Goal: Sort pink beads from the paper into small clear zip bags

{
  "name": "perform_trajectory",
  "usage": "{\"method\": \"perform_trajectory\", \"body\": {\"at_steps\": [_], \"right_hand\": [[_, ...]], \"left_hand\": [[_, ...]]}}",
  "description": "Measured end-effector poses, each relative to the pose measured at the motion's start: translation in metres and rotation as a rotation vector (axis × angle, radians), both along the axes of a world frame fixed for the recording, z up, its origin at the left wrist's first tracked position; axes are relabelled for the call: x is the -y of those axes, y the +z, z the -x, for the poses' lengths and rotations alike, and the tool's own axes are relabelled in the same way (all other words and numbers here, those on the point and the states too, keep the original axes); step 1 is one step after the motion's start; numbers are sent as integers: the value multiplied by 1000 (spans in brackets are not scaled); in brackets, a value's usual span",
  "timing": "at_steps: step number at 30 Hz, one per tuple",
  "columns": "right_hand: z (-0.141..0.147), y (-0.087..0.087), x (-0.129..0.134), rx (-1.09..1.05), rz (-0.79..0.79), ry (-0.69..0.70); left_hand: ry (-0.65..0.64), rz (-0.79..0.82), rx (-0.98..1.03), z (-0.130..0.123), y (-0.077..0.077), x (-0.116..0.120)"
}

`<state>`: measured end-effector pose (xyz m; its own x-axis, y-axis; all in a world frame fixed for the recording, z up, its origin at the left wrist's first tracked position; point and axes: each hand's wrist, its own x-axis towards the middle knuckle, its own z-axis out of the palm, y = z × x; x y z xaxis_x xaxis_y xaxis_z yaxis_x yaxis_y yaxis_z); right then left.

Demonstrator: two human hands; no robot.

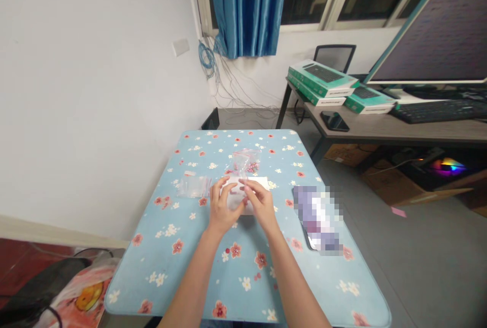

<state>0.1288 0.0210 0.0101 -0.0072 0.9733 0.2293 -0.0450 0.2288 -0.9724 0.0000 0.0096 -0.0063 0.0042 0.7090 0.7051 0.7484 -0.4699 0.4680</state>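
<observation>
My left hand and my right hand meet over a flat white paper packet near the middle of the table, and their fingers seem to pinch it. The hands hide much of the packet. Just behind it lies a clear plastic zip bag holding small pink-red pieces. Left of my left hand is a flattened clear plastic bag. Right of my right hand, a phone with a blurred-out screen lies on the blue floral tablecloth.
The table's left side runs beside a white wall. Behind and to the right stands a desk with green boxes, a black keyboard, a monitor and a dark phone. Cardboard boxes sit beneath it.
</observation>
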Motion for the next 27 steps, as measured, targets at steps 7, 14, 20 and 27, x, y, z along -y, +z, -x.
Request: {"method": "perform_trajectory", "body": {"at_steps": [7, 14, 20, 27], "right_hand": [[-9, 1, -5, -141, 150, -11], [-11, -2, -6, -39, 92, -83], [-16, -4, -9, 64, 38, -143], [-17, -8, -11, 92, 94, -1]], "left_hand": [[-8, 159, -90, 4, -6, -6], [-23, 248, -4, 8, -3, -7], [-92, 230, 89, 10, -4, -7], [-191, 290, 174, 10, -3, -5]]}}
